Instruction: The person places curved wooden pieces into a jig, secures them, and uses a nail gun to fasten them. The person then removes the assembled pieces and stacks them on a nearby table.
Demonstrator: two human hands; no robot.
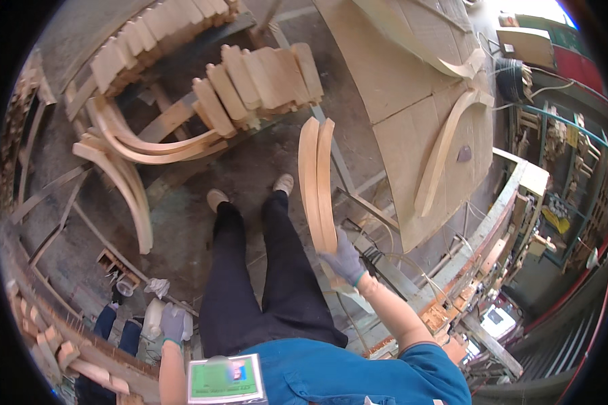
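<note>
Our right grip (346, 258) pinches two curved wooden slats (311, 182), not yet set down; another curved slat (440, 143) lies on the tabletop (409, 158), upper right. We cannot tell our left grip's (173, 322) state.

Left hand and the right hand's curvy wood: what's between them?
In the head view, the person's dark-trousered legs lie between the left hand and the curved wood.

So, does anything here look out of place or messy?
Perhaps one thing: the crumpled white scrap beyond the left hand. Its loose, wrinkled shape looks like litter. The curved wooden pieces in the right hand show no obvious damage.
</note>
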